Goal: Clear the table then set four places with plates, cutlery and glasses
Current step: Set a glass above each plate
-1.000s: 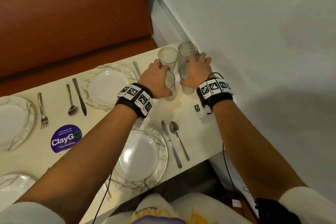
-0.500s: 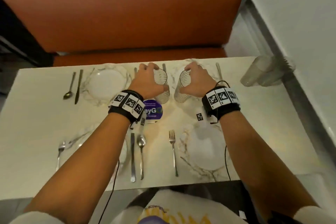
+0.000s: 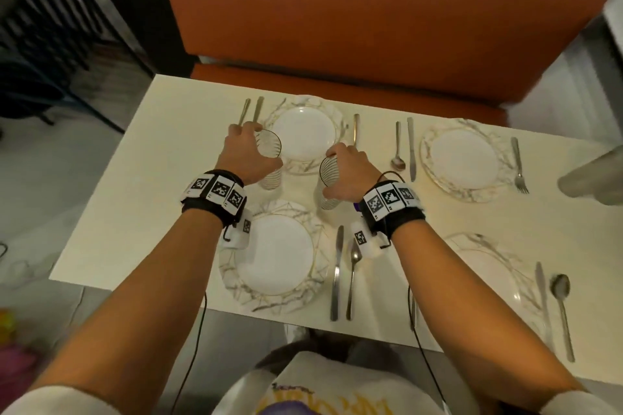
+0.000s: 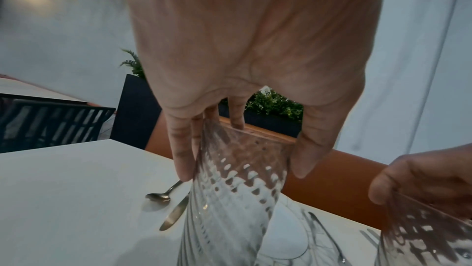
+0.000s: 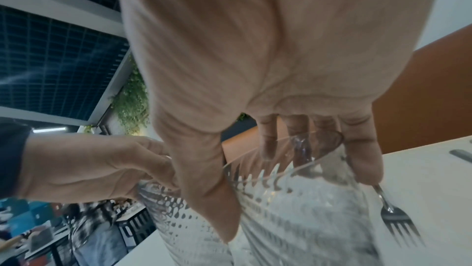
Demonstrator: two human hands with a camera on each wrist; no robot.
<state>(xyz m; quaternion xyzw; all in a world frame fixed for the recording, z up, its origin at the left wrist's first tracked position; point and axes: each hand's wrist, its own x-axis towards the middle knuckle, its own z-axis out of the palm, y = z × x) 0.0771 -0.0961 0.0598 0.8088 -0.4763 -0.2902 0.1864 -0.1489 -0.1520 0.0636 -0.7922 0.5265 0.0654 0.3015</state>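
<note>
The left hand (image 3: 247, 156) grips a ribbed glass (image 3: 269, 162) by its rim at the far-left plate's (image 3: 305, 135) seven o'clock; the right hand (image 3: 349, 172) grips a second glass (image 3: 327, 178) at five o'clock. Bare table (image 3: 141, 199) stretches toward nine o'clock. A knife (image 3: 336, 271) and spoon (image 3: 352, 276) lie near six o'clock.

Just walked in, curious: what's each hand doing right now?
Left hand: closed around the rim of a ribbed glass.
Right hand: closed around the rim of a second glass.
</note>
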